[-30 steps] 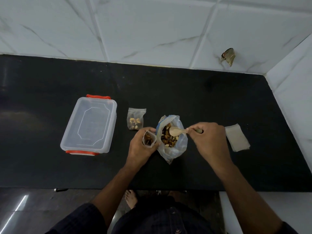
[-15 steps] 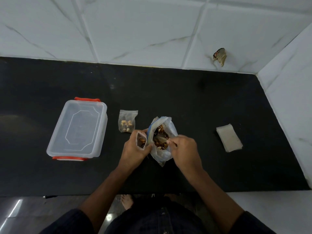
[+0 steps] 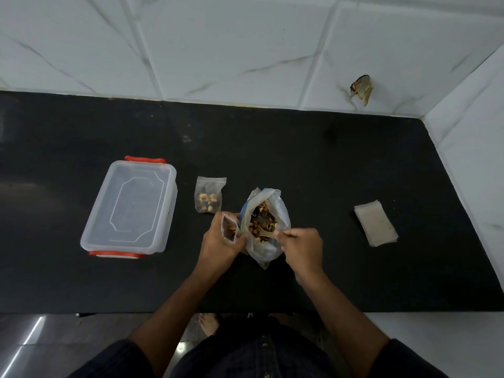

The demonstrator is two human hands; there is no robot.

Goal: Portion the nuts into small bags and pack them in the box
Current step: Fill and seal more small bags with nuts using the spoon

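Black counter (image 3: 327, 173), left hand (image 3: 218, 245) holding small bag (image 3: 229, 231), right hand (image 3: 301, 248) spooning nuts (image 3: 261, 221)

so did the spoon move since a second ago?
Yes. The spoon dipped from above the big nut bag down into its nuts, nearer the small bag.

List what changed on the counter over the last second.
The right hand carried the wooden spoon from above the big nut bag down into the nuts. The left hand kept holding the small bag open beside it. Box, filled bag and empty bags stayed put.
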